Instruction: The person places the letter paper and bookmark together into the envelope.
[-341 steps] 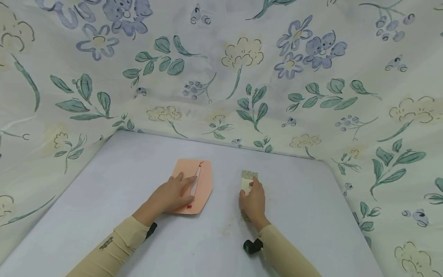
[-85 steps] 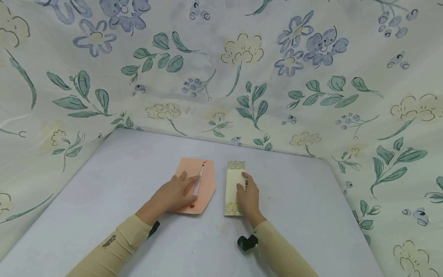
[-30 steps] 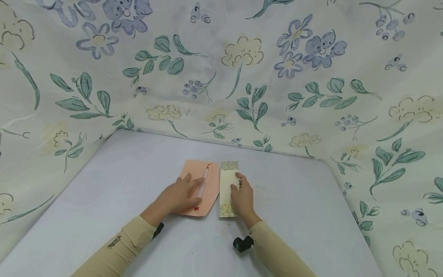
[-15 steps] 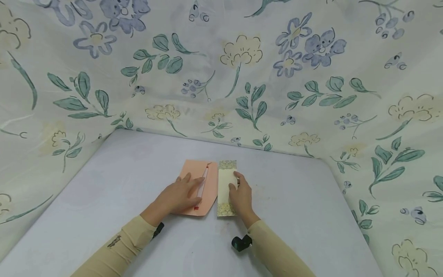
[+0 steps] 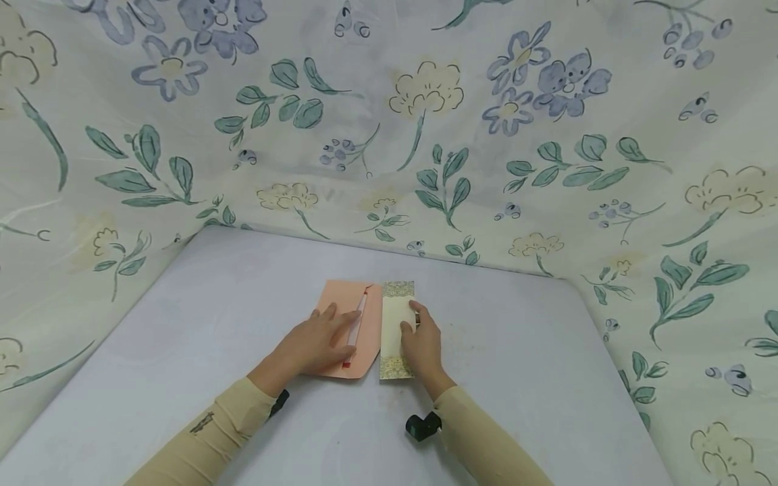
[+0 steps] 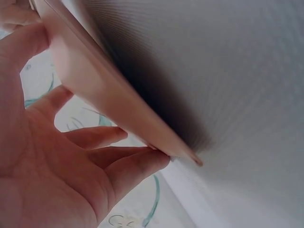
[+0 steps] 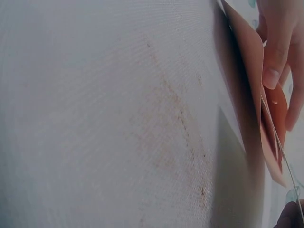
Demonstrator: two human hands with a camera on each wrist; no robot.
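Observation:
A peach paper envelope [image 5: 340,295] lies on the table in the head view, a narrow white strip with red ends [image 5: 356,329] on its face. My left hand [image 5: 306,345] rests on it with fingers spread; in the left wrist view its fingertips touch the paper. At the envelope's right edge is a cream card [image 5: 392,327] with glittery bands at both ends. My right hand [image 5: 425,345] pinches the card's right side between thumb and fingers. The right wrist view shows the card's thin edge [image 7: 280,138] against the parted envelope; whether it lies inside cannot be told.
Both things are on a white table [image 5: 523,364]. Floral-patterned cloth [image 5: 389,135] hangs behind and at both sides. A dark wrist camera [image 5: 423,426] sits under the right wrist. Brownish specks [image 7: 185,128] mark the table near the right hand.
The card has moved left in my right hand, from well apart from the envelope to its right edge. My left hand and the envelope have shifted slightly right.

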